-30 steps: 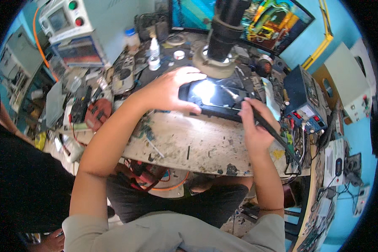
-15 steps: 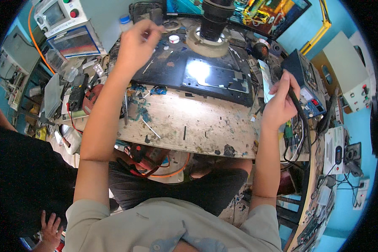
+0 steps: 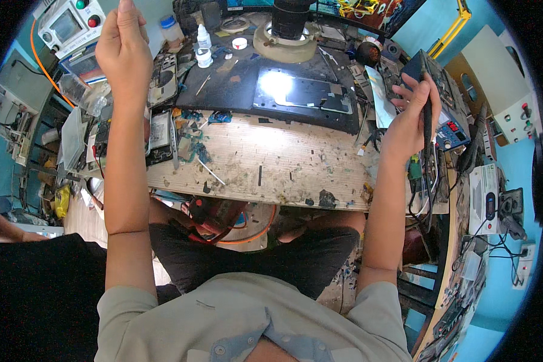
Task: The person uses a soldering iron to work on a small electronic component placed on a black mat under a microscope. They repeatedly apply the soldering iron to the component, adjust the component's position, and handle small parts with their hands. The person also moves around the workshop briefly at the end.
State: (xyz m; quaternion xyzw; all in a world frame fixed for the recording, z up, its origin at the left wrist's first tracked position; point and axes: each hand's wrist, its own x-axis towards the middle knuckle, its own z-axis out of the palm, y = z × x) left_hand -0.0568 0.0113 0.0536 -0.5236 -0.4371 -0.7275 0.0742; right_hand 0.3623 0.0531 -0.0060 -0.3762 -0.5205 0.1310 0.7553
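My left hand (image 3: 125, 54) is raised at the upper left, in front of the white machine. Its fingers are closed, and whatever is between them is hidden. On the right, my right hand (image 3: 411, 117) is wrapped round a black corded tool handle (image 3: 428, 108), whose cable runs down past the bench edge. Beside that hand stands a blue station (image 3: 451, 134) with a red lit display. A flat phone-like panel (image 3: 308, 92) lies on the dark mat (image 3: 223, 90) under a bright spot of light. A white dropper bottle (image 3: 203, 37) and a small white jar (image 3: 204, 58) stand at the mat's far left.
A microscope (image 3: 289, 24) rises at the back, before a monitor (image 3: 380, 18). The wooden bench (image 3: 241, 157) carries scraps and a white stick (image 3: 212, 171). The white machine (image 3: 66, 27) is at far left. A person in black (image 3: 42, 295) is at the lower left.
My left hand has moved left, away from the mat, uncovering the dropper bottle and jar. My right hand has shifted slightly right with the corded handle. The view has shifted a little.
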